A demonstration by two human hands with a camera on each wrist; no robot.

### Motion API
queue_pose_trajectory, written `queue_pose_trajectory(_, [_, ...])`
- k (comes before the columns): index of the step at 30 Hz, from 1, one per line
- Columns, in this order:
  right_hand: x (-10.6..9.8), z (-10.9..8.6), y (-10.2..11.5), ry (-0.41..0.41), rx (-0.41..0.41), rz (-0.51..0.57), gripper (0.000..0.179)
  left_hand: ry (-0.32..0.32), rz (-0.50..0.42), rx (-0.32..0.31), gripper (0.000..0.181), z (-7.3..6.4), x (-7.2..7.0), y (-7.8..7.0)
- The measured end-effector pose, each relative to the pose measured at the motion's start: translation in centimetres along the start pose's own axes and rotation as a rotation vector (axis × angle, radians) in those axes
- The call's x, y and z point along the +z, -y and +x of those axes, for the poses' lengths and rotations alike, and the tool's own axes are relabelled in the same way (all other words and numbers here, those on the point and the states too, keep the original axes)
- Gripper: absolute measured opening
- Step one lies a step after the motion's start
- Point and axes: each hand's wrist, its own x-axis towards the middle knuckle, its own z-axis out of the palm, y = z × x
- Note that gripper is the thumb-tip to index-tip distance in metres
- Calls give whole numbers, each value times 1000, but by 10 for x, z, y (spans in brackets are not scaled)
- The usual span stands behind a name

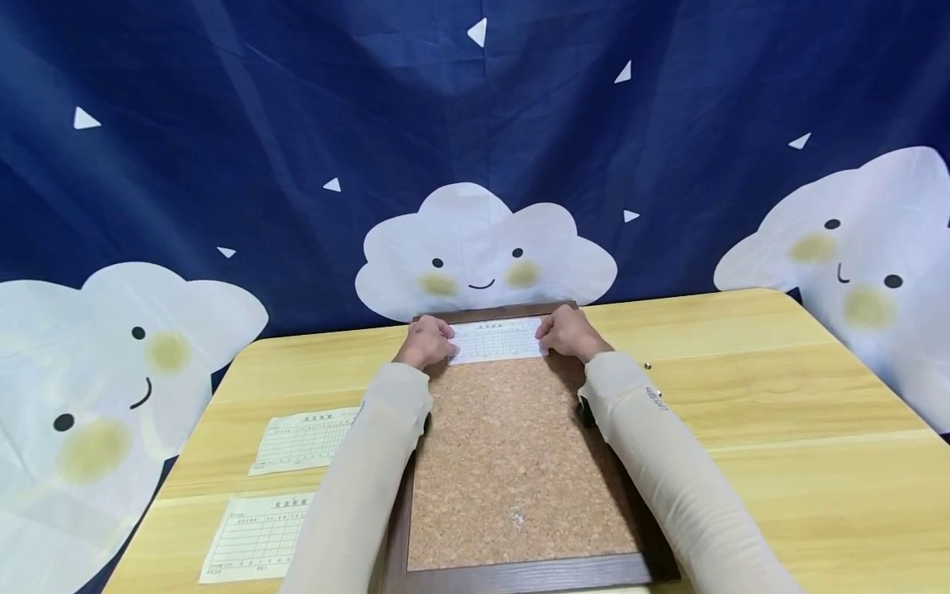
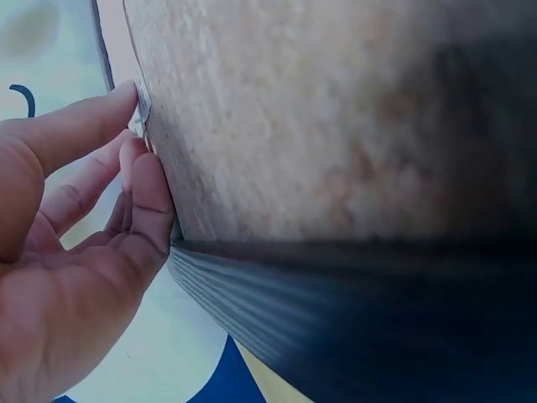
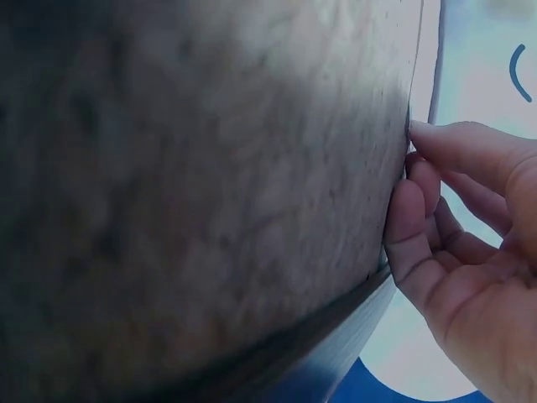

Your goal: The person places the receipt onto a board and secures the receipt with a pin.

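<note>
A white printed form lies across the top of a cork board with a dark wooden frame. My left hand pinches the form at its left edge, and my right hand does the same at the right edge. In the left wrist view, the thumb of the left hand meets a bit of paper, with the other fingers curled by the board's edge. The right wrist view has the right hand with thumb and fingertips at the board's far edge; the paper there is barely visible.
Two more printed forms, an upper one and a lower one, lie on the wooden table left of the board, partly behind my left sleeve. Two small shiny pieces, one farther back, lie right of the board. A blue cloud-patterned curtain hangs behind.
</note>
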Motion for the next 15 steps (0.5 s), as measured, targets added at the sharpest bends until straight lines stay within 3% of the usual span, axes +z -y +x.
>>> queue_pose_trajectory(8, [-5,-2,-5,29,-15,-6,13,21,-15,-9,24,0,-2,1])
queue_pose_trajectory(15, [-16,-4,-14,91,-7,149,18,22,-62,-50,23,2,-1,0])
